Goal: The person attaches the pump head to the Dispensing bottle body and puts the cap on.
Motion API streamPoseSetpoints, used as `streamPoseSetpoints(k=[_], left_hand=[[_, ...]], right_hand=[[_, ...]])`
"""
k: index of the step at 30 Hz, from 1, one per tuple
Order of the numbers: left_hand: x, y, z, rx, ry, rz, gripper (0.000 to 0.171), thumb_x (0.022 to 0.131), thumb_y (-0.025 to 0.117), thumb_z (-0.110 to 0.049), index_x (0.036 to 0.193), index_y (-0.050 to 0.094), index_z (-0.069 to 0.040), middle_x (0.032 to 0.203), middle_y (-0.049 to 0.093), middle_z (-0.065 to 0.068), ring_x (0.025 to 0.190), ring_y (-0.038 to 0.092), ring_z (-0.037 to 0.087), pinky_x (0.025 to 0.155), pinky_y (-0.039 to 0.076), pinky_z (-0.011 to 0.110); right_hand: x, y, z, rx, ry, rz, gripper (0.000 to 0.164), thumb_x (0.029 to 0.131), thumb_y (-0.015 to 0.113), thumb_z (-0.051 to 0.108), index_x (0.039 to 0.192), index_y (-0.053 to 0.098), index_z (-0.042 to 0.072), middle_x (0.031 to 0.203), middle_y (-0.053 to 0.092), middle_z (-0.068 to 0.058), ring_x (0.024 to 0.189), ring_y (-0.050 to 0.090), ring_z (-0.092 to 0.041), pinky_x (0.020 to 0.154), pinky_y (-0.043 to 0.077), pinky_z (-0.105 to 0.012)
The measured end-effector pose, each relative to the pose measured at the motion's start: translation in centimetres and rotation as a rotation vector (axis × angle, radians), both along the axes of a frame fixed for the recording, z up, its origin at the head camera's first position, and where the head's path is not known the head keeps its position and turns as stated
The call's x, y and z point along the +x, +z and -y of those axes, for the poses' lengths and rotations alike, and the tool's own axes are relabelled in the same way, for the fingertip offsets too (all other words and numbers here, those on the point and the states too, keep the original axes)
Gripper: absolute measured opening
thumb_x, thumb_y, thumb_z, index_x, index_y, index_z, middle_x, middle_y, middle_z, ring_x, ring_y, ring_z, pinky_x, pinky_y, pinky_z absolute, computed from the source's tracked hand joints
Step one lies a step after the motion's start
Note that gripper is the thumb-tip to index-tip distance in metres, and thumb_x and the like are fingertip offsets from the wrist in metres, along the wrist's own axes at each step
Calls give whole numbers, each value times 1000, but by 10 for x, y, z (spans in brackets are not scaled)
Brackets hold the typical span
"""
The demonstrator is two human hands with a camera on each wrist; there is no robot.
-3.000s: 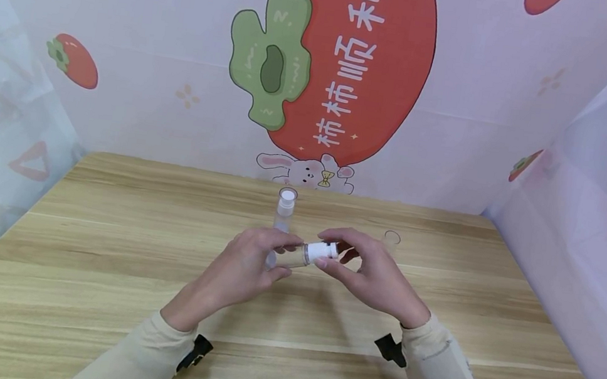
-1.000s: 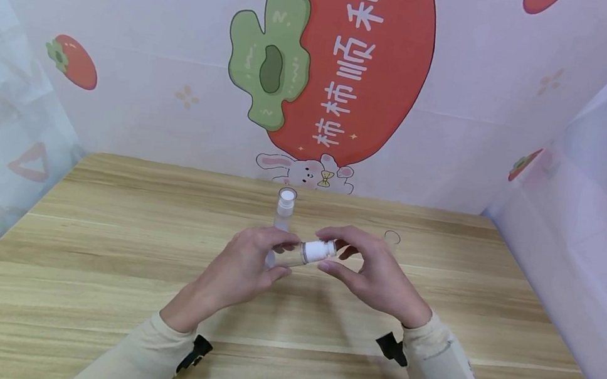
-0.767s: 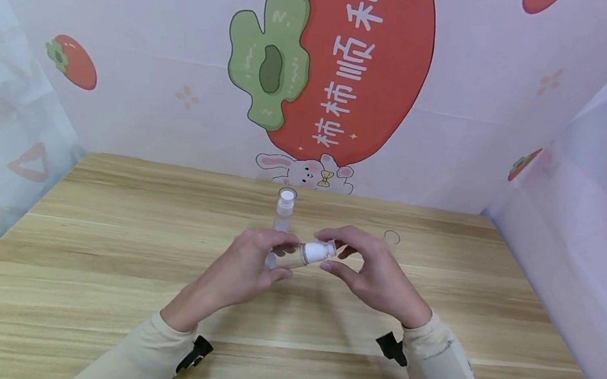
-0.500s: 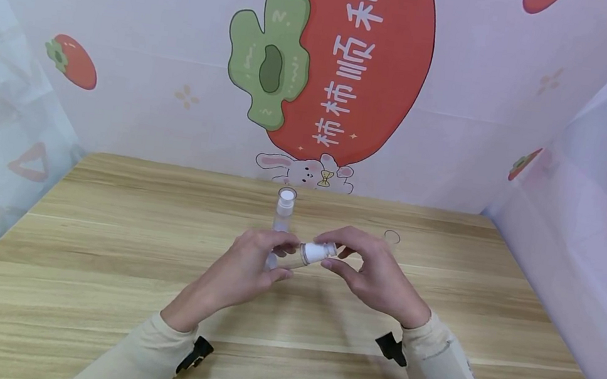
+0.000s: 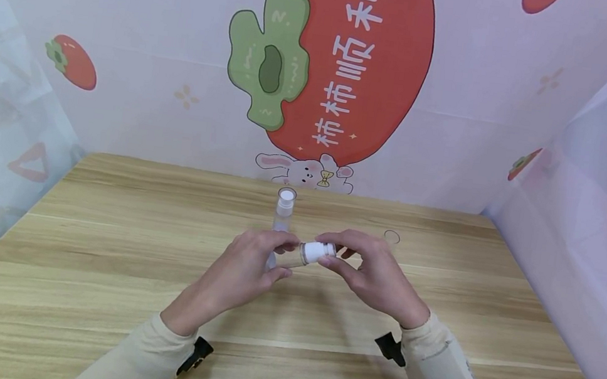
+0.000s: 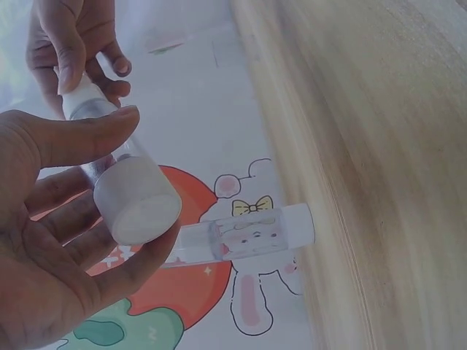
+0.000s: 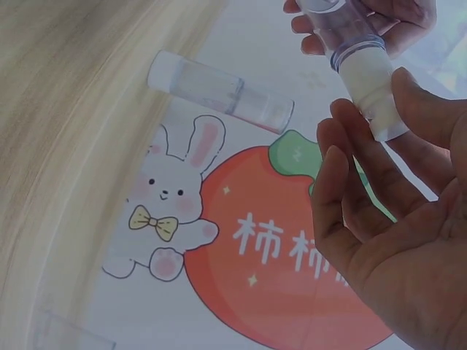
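Note:
My left hand (image 5: 245, 264) grips a small clear pump bottle (image 5: 292, 257) by its body, tilted on its side above the table, white base toward the palm. Its white pump top (image 5: 316, 252) points right. My right hand (image 5: 370, 270) pinches that top between thumb and fingers; in the right wrist view the thumb lies along the white collar (image 7: 368, 76). A second clear bottle (image 5: 283, 212) with a white pump under a clear cap stands upright just behind the left hand. The left wrist view shows the held bottle's white base (image 6: 139, 204) between the fingers.
A clear cap (image 5: 392, 237) stands on the wooden table (image 5: 132, 244) behind the right hand, its outline faint. A printed cloth wall (image 5: 185, 42) closes off the table's far edge, with cloth walls on both sides.
The right thumb and fingers moved slightly apart round the pump top, then came back together on it. The left hand keeps its hold on the bottle; the standing bottle has not moved.

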State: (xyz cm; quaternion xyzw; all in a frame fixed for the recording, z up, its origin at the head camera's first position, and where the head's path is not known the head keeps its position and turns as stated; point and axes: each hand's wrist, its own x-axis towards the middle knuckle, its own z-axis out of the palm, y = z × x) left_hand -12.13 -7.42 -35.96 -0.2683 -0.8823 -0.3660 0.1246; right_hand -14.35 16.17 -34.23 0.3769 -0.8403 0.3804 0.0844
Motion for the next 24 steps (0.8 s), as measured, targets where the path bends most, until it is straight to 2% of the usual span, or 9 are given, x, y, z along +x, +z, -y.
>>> streamPoseSetpoints(k=[12,19,24], left_hand=[[2,1,-1,-57,25,-46,43,73,89,3,112,73,-3,108,74,9,101,71,25,86,58,46],[2,1,-1,-48,36,-37,43,73,88,4,112,71,-3,109,74,9,101,71,26,87,58,46],[2,1,-1,-20,27,-11,42,74,88,5,112,71,-3,108,74,10,100,71,26,87,58,45]], right_hand=[[1,-2,3,47,-66,36,19,92,77,15,110,76,9,93,71,9,83,63,-7,73,56,-28],[1,0,0,40,-84,71,34,92,78,18,123,70,8,101,72,7,88,64,-9,76,57,-35],[1,2,-1,18,-50,45,42,89,81,14,128,68,8,111,71,4,92,65,-12,77,58,-35]])
